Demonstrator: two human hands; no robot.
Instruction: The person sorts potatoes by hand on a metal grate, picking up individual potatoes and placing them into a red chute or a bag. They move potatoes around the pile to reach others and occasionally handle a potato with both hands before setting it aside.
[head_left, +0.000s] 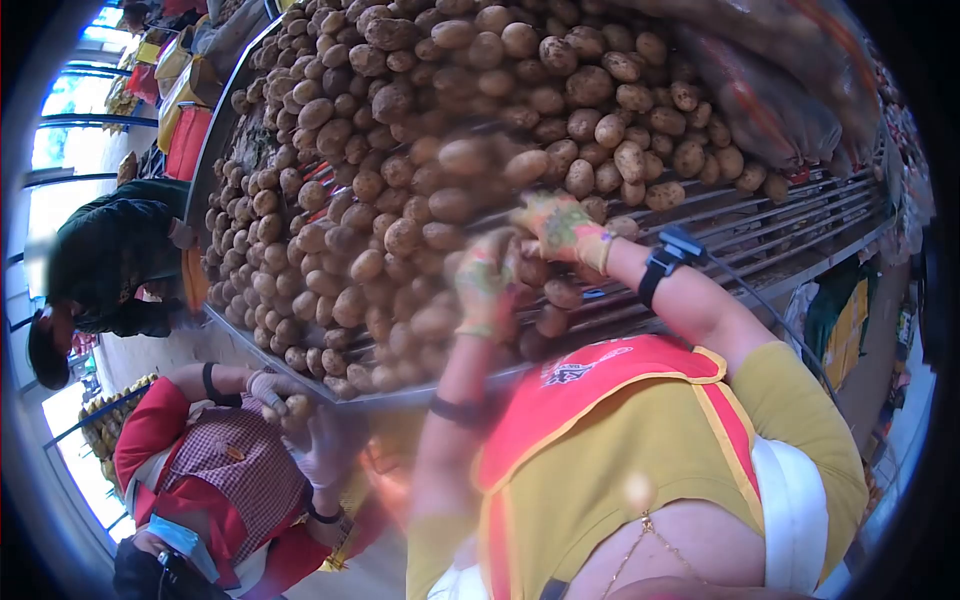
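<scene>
Many brown potatoes (400, 236) lie heaped on a large metal-framed table with slats (780, 225). My left hand (485, 285), in a patterned glove, is over the potatoes near the table's front edge. Motion smears its fingers. Just right of it, my right hand (565, 232), in a similar glove, reaches leftward among the potatoes, its fingertips close to my left hand. Its finger posture and anything under it are unclear. Several potatoes around both hands are blurred. A loose potato (563, 293) sits just below my right hand.
At lower left, a co-worker (235, 450) in a checked apron holds a potato (299, 405) in gloved hands at the table corner. Another person in dark clothes (125, 250) bends by the left edge. Filled mesh sacks (765, 95) lie at the upper right.
</scene>
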